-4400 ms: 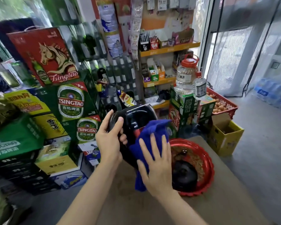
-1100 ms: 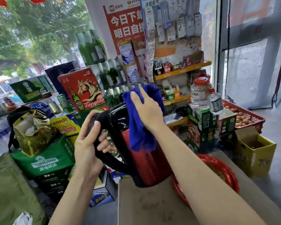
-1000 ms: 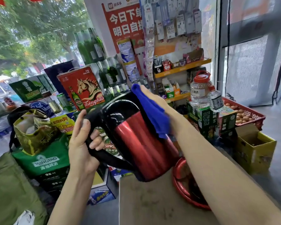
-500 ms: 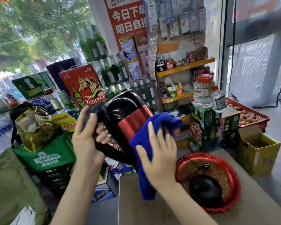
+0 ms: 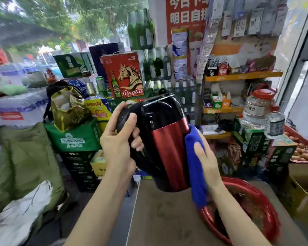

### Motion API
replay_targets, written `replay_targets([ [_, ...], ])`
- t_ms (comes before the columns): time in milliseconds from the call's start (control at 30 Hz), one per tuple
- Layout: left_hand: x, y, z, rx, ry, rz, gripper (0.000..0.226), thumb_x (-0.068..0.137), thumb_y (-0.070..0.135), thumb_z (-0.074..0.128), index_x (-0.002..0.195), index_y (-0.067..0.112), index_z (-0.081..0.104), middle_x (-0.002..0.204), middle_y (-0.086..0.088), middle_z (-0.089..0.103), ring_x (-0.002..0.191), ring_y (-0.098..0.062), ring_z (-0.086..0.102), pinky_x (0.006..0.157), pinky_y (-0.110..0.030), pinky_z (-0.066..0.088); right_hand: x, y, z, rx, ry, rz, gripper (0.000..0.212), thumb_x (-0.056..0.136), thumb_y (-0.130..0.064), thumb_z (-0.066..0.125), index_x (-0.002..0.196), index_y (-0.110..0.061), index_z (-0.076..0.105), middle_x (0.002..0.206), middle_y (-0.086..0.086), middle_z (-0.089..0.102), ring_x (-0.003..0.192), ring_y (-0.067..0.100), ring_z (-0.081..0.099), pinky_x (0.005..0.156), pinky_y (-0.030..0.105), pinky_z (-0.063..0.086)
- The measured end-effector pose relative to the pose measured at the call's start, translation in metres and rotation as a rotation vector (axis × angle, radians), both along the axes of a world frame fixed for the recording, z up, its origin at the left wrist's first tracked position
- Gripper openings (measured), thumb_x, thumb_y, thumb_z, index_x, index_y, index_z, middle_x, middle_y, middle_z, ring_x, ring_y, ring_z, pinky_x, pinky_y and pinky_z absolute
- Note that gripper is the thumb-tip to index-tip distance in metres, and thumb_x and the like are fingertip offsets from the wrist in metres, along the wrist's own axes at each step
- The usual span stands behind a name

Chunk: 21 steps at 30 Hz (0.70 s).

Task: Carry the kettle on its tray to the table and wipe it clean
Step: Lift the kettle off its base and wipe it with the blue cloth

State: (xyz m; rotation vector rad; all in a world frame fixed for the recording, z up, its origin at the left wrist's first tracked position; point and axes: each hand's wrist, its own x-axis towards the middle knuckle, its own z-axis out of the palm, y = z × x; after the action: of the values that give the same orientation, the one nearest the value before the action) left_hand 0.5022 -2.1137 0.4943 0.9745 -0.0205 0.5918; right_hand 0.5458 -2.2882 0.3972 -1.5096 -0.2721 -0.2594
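Observation:
A red and black kettle (image 5: pixel 165 148) is held in the air above the table's far edge, nearly upright with a slight tilt. My left hand (image 5: pixel 120 139) grips its black handle on the left side. My right hand (image 5: pixel 205 157) presses a blue cloth (image 5: pixel 195 167) flat against the kettle's right side. The cloth hangs down below the kettle's base. The round red tray (image 5: pixel 272 222) lies on the brown table (image 5: pixel 160 219) at the lower right, partly hidden by my right forearm.
Beer crates and boxes (image 5: pixel 76 139) are stacked close to the table's left and far sides. Shelves of goods (image 5: pixel 242 76) stand behind. Large water bottles (image 5: pixel 258 107) sit on cartons, with a red egg crate (image 5: pixel 302 150) and a yellow box (image 5: pixel 302 194) at the right.
The kettle has swung from tilted to nearly upright. My right hand with the cloth has moved from the kettle's front to its right side. The view has shifted slightly.

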Motion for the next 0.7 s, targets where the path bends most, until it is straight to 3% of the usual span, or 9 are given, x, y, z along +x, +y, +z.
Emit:
replay_targets([
  [100, 0.001, -0.002, -0.008, 0.042, 0.031, 0.041, 0.043, 0.089, 0.01, 0.071, 0.127, 0.031, 0.068, 0.056, -0.004, 0.042, 0.041, -0.014, 0.03, 0.041, -0.022, 0.03, -0.019, 0.045, -0.024, -0.469, -0.29, -0.286, 0.071, 0.096, -0.061, 0.032, 0.155, -0.022, 0.025, 0.159, 0.003, 0.033, 0.145, 0.027, 0.032, 0.116, 0.05, 0.03],
  [167, -0.001, -0.008, -0.016, 0.077, 0.051, 0.036, 0.044, 0.091, 0.008, 0.07, 0.128, 0.031, 0.067, 0.056, -0.005, 0.041, 0.041, -0.016, 0.03, 0.041, -0.023, 0.03, -0.015, 0.066, 0.006, -0.551, -0.373, -0.416, 0.067, 0.099, -0.056, 0.024, 0.156, -0.02, 0.018, 0.16, 0.009, 0.029, 0.14, 0.036, 0.036, 0.109, 0.054, 0.035],
  [267, -0.009, -0.009, -0.024, 0.086, 0.056, 0.057, 0.044, 0.09, 0.006, 0.07, 0.128, 0.029, 0.067, 0.055, -0.005, 0.042, 0.041, -0.016, 0.029, 0.042, -0.022, 0.028, 0.031, 0.067, 0.066, -0.31, -0.197, -0.25, 0.054, 0.098, -0.054, 0.036, 0.147, -0.032, 0.04, 0.143, -0.009, 0.052, 0.122, 0.019, 0.053, 0.099, 0.039, 0.04],
  [333, -0.016, -0.004, -0.027, 0.067, 0.056, 0.076, 0.043, 0.091, 0.006, 0.069, 0.128, 0.028, 0.067, 0.056, -0.005, 0.042, 0.041, -0.015, 0.029, 0.042, -0.022, 0.028, 0.082, 0.048, 0.066, 0.114, 0.141, 0.1, 0.033, 0.089, -0.057, 0.058, 0.103, -0.032, 0.074, 0.095, -0.016, 0.069, 0.089, 0.01, 0.06, 0.088, 0.032, 0.046],
  [367, -0.018, 0.0, -0.027, 0.05, 0.047, 0.082, 0.043, 0.091, 0.007, 0.068, 0.129, 0.028, 0.067, 0.056, -0.004, 0.042, 0.041, -0.014, 0.029, 0.042, -0.022, 0.028, 0.1, 0.036, 0.052, 0.232, 0.308, 0.222, 0.04, 0.078, -0.065, 0.067, 0.091, -0.028, 0.078, 0.083, -0.011, 0.07, 0.083, 0.013, 0.061, 0.089, 0.035, 0.049],
  [433, -0.022, 0.009, -0.028, 0.017, 0.013, 0.108, 0.044, 0.091, 0.009, 0.068, 0.131, 0.027, 0.065, 0.057, -0.002, 0.044, 0.042, -0.012, 0.031, 0.04, -0.021, 0.03, 0.112, 0.02, 0.005, 0.241, 0.488, 0.353, 0.073, 0.061, -0.078, 0.071, 0.109, -0.023, 0.075, 0.093, 0.006, 0.072, 0.091, 0.027, 0.066, 0.1, 0.052, 0.047],
  [533, -0.021, 0.018, -0.033, 0.019, 0.004, 0.178, 0.043, 0.092, 0.01, 0.068, 0.132, 0.024, 0.065, 0.058, 0.001, 0.046, 0.044, -0.011, 0.032, 0.039, -0.021, 0.03, 0.089, 0.01, -0.05, 0.314, 0.594, 0.36, 0.076, 0.063, -0.068, 0.078, 0.118, -0.016, 0.07, 0.11, 0.019, 0.068, 0.102, 0.035, 0.066, 0.107, 0.058, 0.041],
  [633, -0.013, 0.016, -0.055, 0.05, 0.074, 0.232, 0.042, 0.091, 0.006, 0.07, 0.129, 0.023, 0.067, 0.058, -0.001, 0.048, 0.045, -0.015, 0.033, 0.039, -0.022, 0.03, 0.041, 0.023, -0.082, 0.447, 0.611, 0.385, 0.068, 0.075, -0.056, 0.073, 0.13, -0.017, 0.063, 0.115, 0.005, 0.07, 0.104, 0.022, 0.066, 0.103, 0.05, 0.045],
  [700, -0.008, 0.008, -0.077, 0.075, 0.143, 0.253, 0.044, 0.09, 0.006, 0.072, 0.129, 0.024, 0.067, 0.058, 0.0, 0.052, 0.043, -0.017, 0.031, 0.04, -0.022, 0.031, 0.001, 0.048, -0.088, 0.223, 0.301, 0.177, 0.06, 0.091, -0.052, 0.055, 0.145, -0.028, 0.046, 0.137, -0.015, 0.056, 0.125, 0.003, 0.053, 0.107, 0.034, 0.038],
])
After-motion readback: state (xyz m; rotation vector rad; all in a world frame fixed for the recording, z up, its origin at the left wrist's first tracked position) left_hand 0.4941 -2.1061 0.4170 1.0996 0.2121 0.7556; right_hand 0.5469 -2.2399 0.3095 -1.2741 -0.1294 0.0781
